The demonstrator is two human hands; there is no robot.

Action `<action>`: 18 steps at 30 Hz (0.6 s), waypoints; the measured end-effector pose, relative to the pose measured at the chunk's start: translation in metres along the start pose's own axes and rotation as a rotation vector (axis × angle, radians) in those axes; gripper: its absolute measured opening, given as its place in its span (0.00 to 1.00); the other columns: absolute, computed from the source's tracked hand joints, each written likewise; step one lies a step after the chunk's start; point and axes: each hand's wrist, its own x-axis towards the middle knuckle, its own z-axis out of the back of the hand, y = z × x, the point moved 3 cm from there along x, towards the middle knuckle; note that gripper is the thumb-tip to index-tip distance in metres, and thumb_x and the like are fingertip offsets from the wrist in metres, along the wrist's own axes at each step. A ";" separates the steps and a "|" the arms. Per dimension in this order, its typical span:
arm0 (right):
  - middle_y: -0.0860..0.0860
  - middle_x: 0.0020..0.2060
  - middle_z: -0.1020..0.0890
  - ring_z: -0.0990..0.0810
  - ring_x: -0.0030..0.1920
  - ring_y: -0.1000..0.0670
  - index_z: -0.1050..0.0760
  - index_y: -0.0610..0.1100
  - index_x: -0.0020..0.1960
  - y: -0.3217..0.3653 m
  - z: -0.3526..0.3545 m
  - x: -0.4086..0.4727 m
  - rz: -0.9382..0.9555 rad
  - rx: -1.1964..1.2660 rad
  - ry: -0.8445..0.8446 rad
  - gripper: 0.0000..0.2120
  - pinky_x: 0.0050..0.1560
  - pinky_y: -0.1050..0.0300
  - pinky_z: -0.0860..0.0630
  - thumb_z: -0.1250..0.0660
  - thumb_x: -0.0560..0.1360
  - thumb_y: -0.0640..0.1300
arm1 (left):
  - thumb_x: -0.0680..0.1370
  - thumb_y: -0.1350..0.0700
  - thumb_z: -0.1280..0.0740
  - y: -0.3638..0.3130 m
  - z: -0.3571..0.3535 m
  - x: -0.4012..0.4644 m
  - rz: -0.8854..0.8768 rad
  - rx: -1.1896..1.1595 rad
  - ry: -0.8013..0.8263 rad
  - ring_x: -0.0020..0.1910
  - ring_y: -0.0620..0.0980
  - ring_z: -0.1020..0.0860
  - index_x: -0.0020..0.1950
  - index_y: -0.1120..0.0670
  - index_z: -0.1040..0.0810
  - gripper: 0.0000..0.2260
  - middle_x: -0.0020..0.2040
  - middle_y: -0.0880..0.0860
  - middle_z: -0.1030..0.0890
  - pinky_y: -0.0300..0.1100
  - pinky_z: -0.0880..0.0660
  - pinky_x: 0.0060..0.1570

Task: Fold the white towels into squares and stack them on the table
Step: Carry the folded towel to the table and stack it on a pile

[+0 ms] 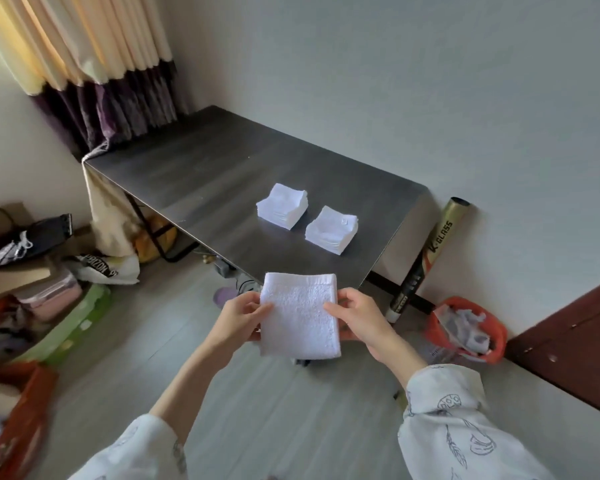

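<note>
Against the grey wall, two stacks [307, 223] are sitting on the table [194, 174]. Left hand [241, 315] and right hand [359, 315] are pinching the towel's [300, 315] side edges in the air; being soft and light, it is probably needing support at the corners.

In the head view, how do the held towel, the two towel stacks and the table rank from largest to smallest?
1. table
2. held towel, though it is nearest to the camera
3. left stack and right stack: they look alike

We see broad bare surface on the dark grey wood-grain table [194, 168] left of the two stacks of folded white towels [282, 211] [331, 229], which sit near its right end.
</note>
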 end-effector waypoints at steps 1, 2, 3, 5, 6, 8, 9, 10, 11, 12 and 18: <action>0.47 0.46 0.20 0.19 0.44 0.50 0.27 0.43 0.50 0.005 0.000 0.014 -0.005 0.000 -0.020 0.04 0.45 0.50 0.20 0.35 0.76 0.41 | 0.77 0.58 0.35 -0.006 0.004 0.020 0.000 0.020 0.026 0.41 0.53 0.23 0.51 0.62 0.24 0.07 0.50 0.66 0.21 0.50 0.22 0.45; 0.46 0.46 0.20 0.19 0.44 0.49 0.28 0.43 0.50 0.009 0.001 0.028 -0.007 -0.004 -0.043 0.03 0.45 0.50 0.20 0.35 0.76 0.41 | 0.77 0.58 0.35 -0.011 0.006 0.041 -0.001 0.041 0.054 0.41 0.53 0.23 0.49 0.60 0.23 0.06 0.49 0.66 0.21 0.51 0.22 0.46; 0.46 0.47 0.20 0.19 0.45 0.49 0.28 0.44 0.49 0.012 0.003 0.042 -0.012 -0.007 -0.069 0.03 0.45 0.50 0.20 0.36 0.77 0.42 | 0.77 0.58 0.35 -0.016 0.007 0.060 -0.003 0.061 0.080 0.40 0.52 0.23 0.48 0.59 0.23 0.05 0.46 0.64 0.21 0.51 0.22 0.46; 0.47 0.47 0.20 0.19 0.43 0.51 0.27 0.45 0.49 0.017 0.009 0.071 -0.031 0.000 -0.120 0.03 0.44 0.51 0.19 0.37 0.77 0.44 | 0.77 0.59 0.35 -0.025 0.004 0.097 -0.017 0.090 0.117 0.36 0.47 0.23 0.48 0.58 0.23 0.03 0.40 0.57 0.22 0.46 0.22 0.41; 0.47 0.46 0.20 0.20 0.42 0.51 0.27 0.45 0.49 0.019 0.013 0.086 -0.045 0.008 -0.143 0.05 0.43 0.53 0.19 0.38 0.78 0.46 | 0.77 0.59 0.36 -0.029 0.002 0.116 -0.033 0.104 0.128 0.33 0.44 0.23 0.48 0.57 0.23 0.03 0.38 0.54 0.22 0.42 0.22 0.37; 0.48 0.44 0.20 0.21 0.40 0.52 0.27 0.43 0.51 0.023 0.019 0.117 -0.075 0.011 -0.182 0.08 0.40 0.55 0.19 0.40 0.79 0.47 | 0.78 0.59 0.36 -0.037 -0.002 0.152 -0.060 0.136 0.146 0.32 0.41 0.23 0.50 0.56 0.24 0.03 0.38 0.51 0.22 0.36 0.25 0.32; 0.49 0.45 0.20 0.20 0.40 0.52 0.27 0.43 0.52 0.024 0.024 0.133 -0.085 0.006 -0.195 0.09 0.39 0.56 0.19 0.41 0.79 0.47 | 0.78 0.58 0.36 -0.040 -0.004 0.171 -0.067 0.156 0.159 0.35 0.42 0.21 0.52 0.55 0.24 0.04 0.40 0.51 0.21 0.35 0.25 0.31; 0.49 0.45 0.20 0.20 0.41 0.52 0.27 0.43 0.53 0.026 0.028 0.148 -0.090 0.001 -0.207 0.09 0.39 0.57 0.20 0.41 0.79 0.47 | 0.79 0.56 0.37 -0.045 -0.008 0.188 -0.075 0.180 0.172 0.39 0.44 0.20 0.54 0.54 0.24 0.06 0.42 0.51 0.21 0.36 0.23 0.32; 0.49 0.46 0.20 0.20 0.42 0.52 0.27 0.43 0.53 0.027 0.033 0.164 -0.095 0.001 -0.219 0.09 0.38 0.58 0.20 0.42 0.80 0.47 | 0.79 0.55 0.38 -0.049 -0.011 0.206 -0.080 0.201 0.182 0.43 0.46 0.20 0.55 0.54 0.25 0.07 0.45 0.51 0.21 0.38 0.21 0.36; 0.50 0.46 0.20 0.19 0.43 0.52 0.27 0.44 0.54 0.029 0.039 0.179 -0.104 0.003 -0.232 0.09 0.37 0.59 0.21 0.42 0.80 0.47 | 0.79 0.55 0.38 -0.053 -0.015 0.225 -0.078 0.214 0.186 0.45 0.48 0.20 0.56 0.53 0.25 0.08 0.47 0.52 0.20 0.41 0.19 0.40; 0.47 0.47 0.20 0.19 0.43 0.50 0.28 0.43 0.54 0.033 0.075 0.265 -0.210 0.022 -0.336 0.07 0.39 0.55 0.19 0.42 0.79 0.43 | 0.79 0.53 0.39 -0.072 -0.046 0.325 -0.017 0.243 0.231 0.48 0.52 0.20 0.58 0.55 0.25 0.10 0.50 0.55 0.21 0.50 0.20 0.47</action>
